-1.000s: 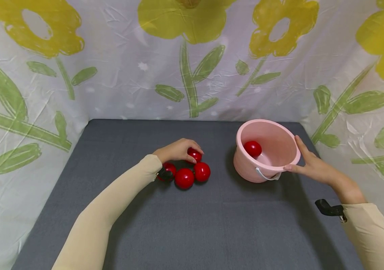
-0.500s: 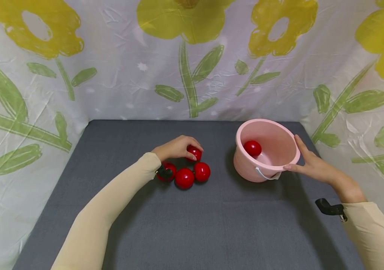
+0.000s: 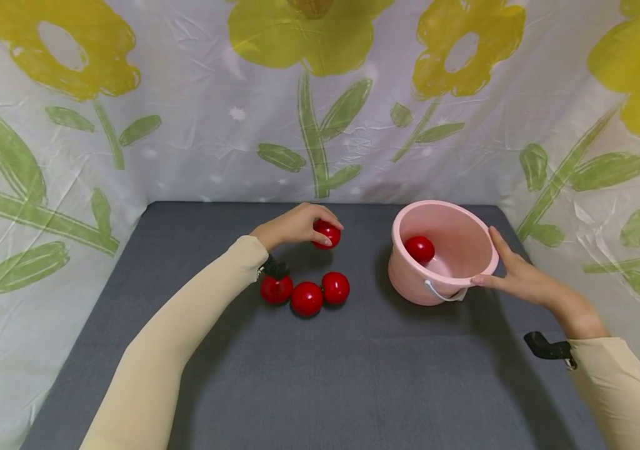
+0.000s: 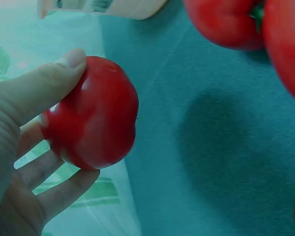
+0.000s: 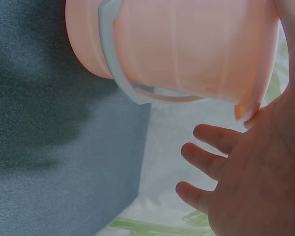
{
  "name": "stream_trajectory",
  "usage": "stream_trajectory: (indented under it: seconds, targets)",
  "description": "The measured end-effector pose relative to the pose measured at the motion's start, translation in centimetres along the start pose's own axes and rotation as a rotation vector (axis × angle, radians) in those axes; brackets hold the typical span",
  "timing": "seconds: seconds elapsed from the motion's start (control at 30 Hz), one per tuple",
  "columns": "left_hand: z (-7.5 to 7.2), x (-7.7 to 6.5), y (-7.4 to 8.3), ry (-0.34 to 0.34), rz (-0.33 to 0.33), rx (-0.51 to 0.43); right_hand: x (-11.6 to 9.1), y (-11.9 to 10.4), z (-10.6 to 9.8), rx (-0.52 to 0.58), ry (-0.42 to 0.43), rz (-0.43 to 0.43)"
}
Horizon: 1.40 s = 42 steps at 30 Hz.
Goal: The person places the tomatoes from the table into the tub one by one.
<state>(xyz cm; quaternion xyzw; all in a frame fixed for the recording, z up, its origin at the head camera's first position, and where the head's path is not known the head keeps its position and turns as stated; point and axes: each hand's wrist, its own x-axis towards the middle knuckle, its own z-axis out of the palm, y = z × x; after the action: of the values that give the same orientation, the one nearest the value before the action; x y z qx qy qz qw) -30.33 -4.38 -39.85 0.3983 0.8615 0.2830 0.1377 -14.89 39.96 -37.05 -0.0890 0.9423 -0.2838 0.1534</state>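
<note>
My left hand point(image 3: 292, 224) grips a tomato point(image 3: 327, 234) between thumb and fingers, its shadow apart from it on the cloth. The left wrist view shows the thumb on top of this tomato point(image 4: 96, 115) and the fingers beneath. Nearer me, three more tomatoes point(image 3: 306, 299) lie in a row on the cloth. A pink bucket point(image 3: 407, 278) stands to the right with one tomato point(image 3: 419, 249) inside. My right hand point(image 3: 530, 284) rests on the bucket's right rim, thumb and index finger spread along it. Its other fingers point(image 5: 194, 196) stick out straight, off the bucket.
A dark grey cloth point(image 3: 320, 375) covers the table. Flower-printed curtains point(image 3: 202, 125) hang behind and at both sides. The bucket's pale handle point(image 5: 113, 54) hangs down its near side. A black wrist camera point(image 3: 545, 345) sits by the right sleeve.
My left hand has raised the tomato off the cloth and moved it back, away from the other three. The right hand and bucket stay in place.
</note>
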Motion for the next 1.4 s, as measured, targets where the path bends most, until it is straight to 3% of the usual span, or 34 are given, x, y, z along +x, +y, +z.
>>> stream_trajectory:
  seconds: [0.33, 0.67, 1.0, 1.4]
  targets:
    - [-1.8, 0.9, 1.7, 0.027, 0.007, -0.033, -0.1, -0.1, 0.0, 0.001, 0.002, -0.002]
    - [-3.9, 2.9, 4.1, 0.083, 0.057, 0.002, -0.2, -0.3, 0.1, 0.002, 0.004, 0.017]
    - [-4.3, 4.4, 6.4, 0.060, 0.073, 0.034, -0.1, -0.1, 0.1, 0.003, 0.000, 0.026]
    - [-4.8, 7.4, 9.3, 0.037, 0.099, 0.060, 0.1, -0.1, 0.1, -0.026, 0.007, 0.023]
